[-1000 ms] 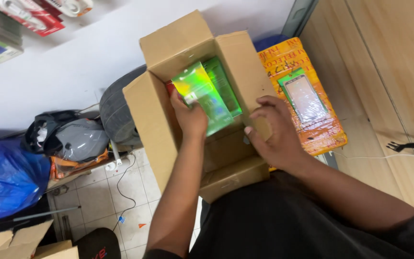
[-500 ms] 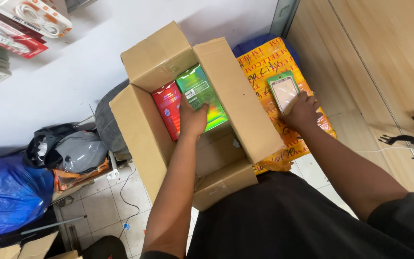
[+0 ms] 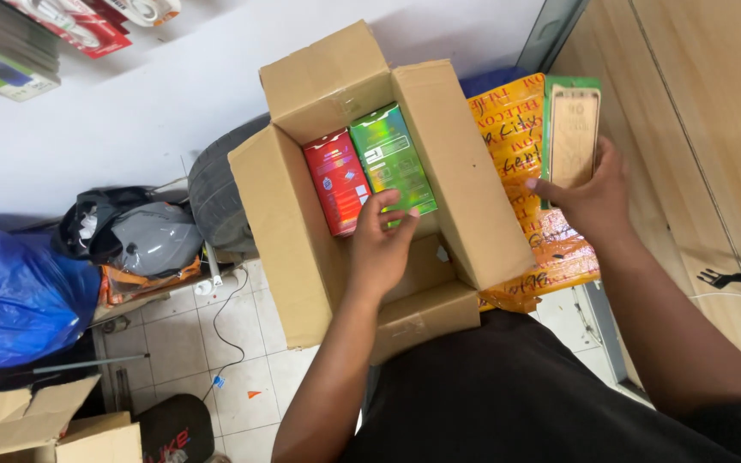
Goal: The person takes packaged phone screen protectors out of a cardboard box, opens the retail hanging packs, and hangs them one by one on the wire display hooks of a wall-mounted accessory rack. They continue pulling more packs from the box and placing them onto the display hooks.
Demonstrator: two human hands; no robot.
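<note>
The left hand (image 3: 381, 244) reaches into an open cardboard box (image 3: 280, 214) at the centre of the frame, its grip curled loosely with fingertips resting on the lower end of a green pack (image 3: 390, 154). The fingers touch the pack rather than clamp it. The pack is a flat, glossy rectangle with a shimmering sheen, lying in the box just beside a red pack (image 3: 336, 180) of the same shape, the two side by side and touching. Their lower ends are hidden by the hand.

The right hand (image 3: 589, 199), right of centre, has its grip closed on the lower edge of a slim card (image 3: 572, 129), green-bordered with a pale tan panel, held flat toward the upper right. The thumb side shows; the fingers beneath are hidden.

The box is plain brown corrugated board, its flaps folded outward, resting against the person's black-clothed lap. Under its right flap lies an orange bag (image 3: 525, 171), crinkled plastic, partly covered by box and hand.

At left, on a white tiled floor (image 3: 177, 343), sit a blue plastic bag (image 3: 19, 296), cut off by the frame edge, and a dark bundle (image 3: 130, 231) hard to make out. Light wood panelling (image 3: 705, 94) fills the right.
</note>
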